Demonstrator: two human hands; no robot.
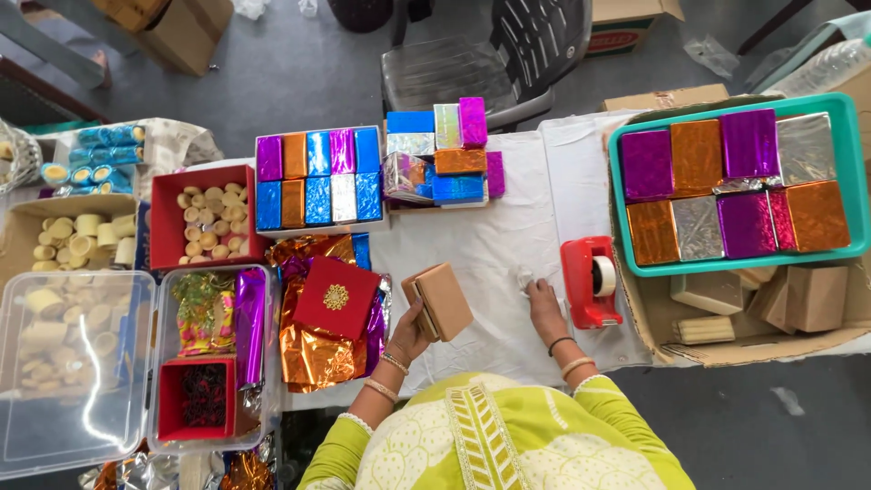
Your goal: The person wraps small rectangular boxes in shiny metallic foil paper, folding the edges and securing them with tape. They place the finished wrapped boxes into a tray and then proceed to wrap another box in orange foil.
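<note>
Box in left hand, right hand at tape stand

Your left hand [410, 328] is closed around a plain tan box [442, 300], held tilted over the white cloth [481, 245], about 7 o'clock from table centre. Your right hand [543, 304] lies flat, fingers loosely out, fingertips touching a small crumpled white scrap [524, 275]; it grips nothing. Red tape dispenser [590, 281] sits just beside that hand at 3 o'clock. Teal tray [848, 145] of foil-wrapped boxes at 2 o'clock. Red lid with gold emblem [336, 298] on foil sheets at 9 o'clock of the box.
</note>
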